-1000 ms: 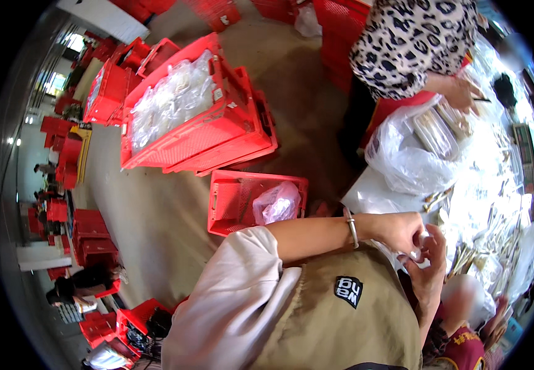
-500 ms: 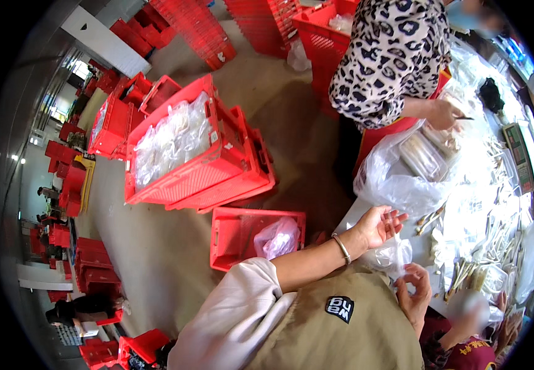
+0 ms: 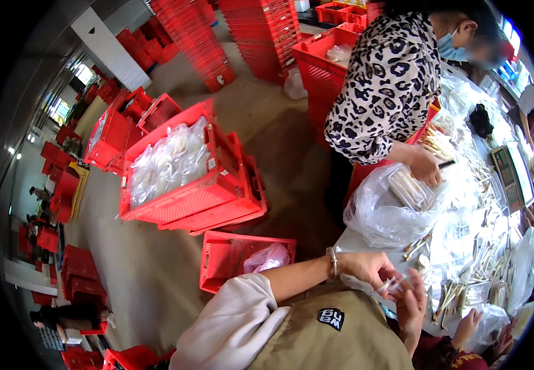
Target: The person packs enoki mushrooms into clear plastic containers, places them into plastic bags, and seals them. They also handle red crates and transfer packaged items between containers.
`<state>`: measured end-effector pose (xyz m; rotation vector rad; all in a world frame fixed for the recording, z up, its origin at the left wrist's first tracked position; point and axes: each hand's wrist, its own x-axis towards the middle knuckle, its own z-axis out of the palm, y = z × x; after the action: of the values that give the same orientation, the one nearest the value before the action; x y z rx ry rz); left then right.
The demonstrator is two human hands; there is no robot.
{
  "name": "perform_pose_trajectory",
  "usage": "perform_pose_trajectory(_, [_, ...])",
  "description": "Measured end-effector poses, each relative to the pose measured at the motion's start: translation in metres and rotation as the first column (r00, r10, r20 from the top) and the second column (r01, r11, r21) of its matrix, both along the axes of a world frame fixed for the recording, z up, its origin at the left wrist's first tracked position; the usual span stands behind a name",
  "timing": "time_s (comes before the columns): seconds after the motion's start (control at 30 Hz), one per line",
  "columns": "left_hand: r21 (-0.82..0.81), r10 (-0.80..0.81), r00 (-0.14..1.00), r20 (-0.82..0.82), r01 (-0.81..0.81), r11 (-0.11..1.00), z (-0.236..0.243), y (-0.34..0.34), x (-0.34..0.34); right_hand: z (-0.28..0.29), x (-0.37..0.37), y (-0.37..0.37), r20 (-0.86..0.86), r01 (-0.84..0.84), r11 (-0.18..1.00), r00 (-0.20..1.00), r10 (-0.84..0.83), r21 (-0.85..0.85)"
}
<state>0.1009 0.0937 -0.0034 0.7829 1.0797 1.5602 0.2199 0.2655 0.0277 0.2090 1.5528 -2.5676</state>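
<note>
My left hand (image 3: 369, 266), with a bangle at the wrist, and my right hand (image 3: 410, 301) meet close in front of my body at the table's near edge. Both sets of fingers are closed on the twisted neck of a clear plastic bag (image 3: 354, 283). Most of the bag hangs behind my left hand, so its contents are hidden. Beyond my hands, a large clear bag (image 3: 372, 213) lies on the table, with a packed bundle of pale stalks (image 3: 412, 190) at its mouth.
A person in a spotted top (image 3: 387, 80) works at the table, holding a dark tool. Loose stalks (image 3: 452, 299) and a scale (image 3: 509, 176) lie to the right. On the floor at left stand a red crate (image 3: 168, 206) of filled bags and a lower red crate (image 3: 217, 262).
My left hand has come down and toward me, and my right hand has risen to meet it. The bag has moved in against my body. The other person's hand has shifted toward me.
</note>
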Motion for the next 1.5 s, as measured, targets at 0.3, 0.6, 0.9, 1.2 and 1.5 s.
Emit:
perform_pose_trajectory(0.3, [-0.210, 0.532, 0.802, -0.271, -0.589, 0.780, -0.036, 0.014, 0.006, 0.013, -0.033, 0.006, -0.033, 0.015, 0.498, 0.999, 0.027, 0.867])
perform_pose_trajectory(0.6, [0.009, 0.380, 0.904, -0.194, -0.386, 0.922, -0.028, 0.019, 0.011, -0.022, -0.023, -0.012, -0.026, 0.248, 0.872, 0.965, -0.261, 0.422])
perform_pose_trajectory(0.9, [-0.398, 0.602, 0.091, 0.794, -0.670, 0.627, -0.064, -0.014, 0.004, -0.015, -0.010, 0.001, 0.121, -0.116, 0.763, 0.991, 0.050, 0.636])
perform_pose_trajectory(1.2, [0.364, 0.424, -0.242, -0.873, -0.901, 0.234, -0.024, -0.065, -0.046, -0.022, -0.021, 0.007, 0.211, -0.294, 0.785, 0.954, 0.211, 0.545])
perform_pose_trajectory(1.5, [0.464, 0.175, -0.430, -0.886, -0.813, 0.352, 0.007, -0.087, -0.099, -0.022, -0.016, 0.006, 0.145, -0.172, 0.821, 0.983, 0.109, 0.545])
